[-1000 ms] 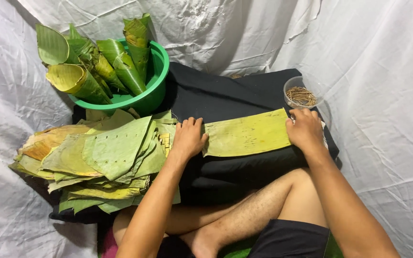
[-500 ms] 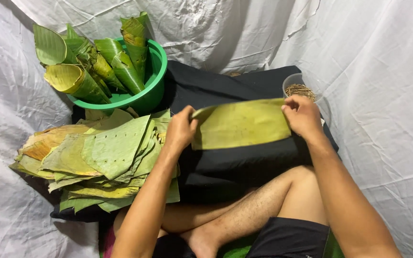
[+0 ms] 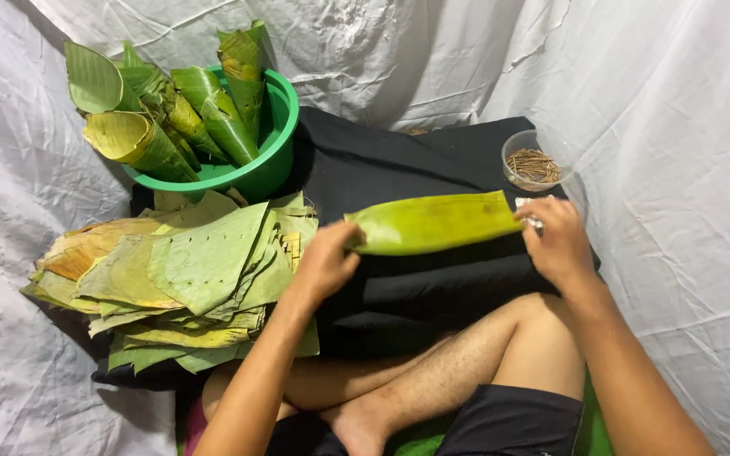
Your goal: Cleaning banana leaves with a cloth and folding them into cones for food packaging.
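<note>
Head view: a person seated cross-legged on the floor holds a long green leaf strip (image 3: 434, 223) stretched sideways over a black cloth (image 3: 416, 279), one end in each hand. The left hand (image 3: 329, 260) is closed on the strip's left end, fingers curled around its edge; the right hand (image 3: 556, 240) grips the right end, fingers folded over it, with a small pale object that is too small to make out showing at the fingertips. The strip is folded lengthwise and lies just above the cloth, in front of the person's bare knees.

To the left, touching the cloth's edge, sits a loose stack of flat leaves (image 3: 179, 274), green to yellow-brown, several dotted with small punched holes. At far left stands a green plastic bowl (image 3: 274, 139) holding rolled leaf cones (image 3: 179, 114), their open mouths tilted up and to the left. At far right, just beyond the right hand, a small clear cup (image 3: 536, 162) contains thin brown sticks (image 3: 534, 165). Crumpled white sheeting (image 3: 678, 118) covers the floor and backdrop all around.
</note>
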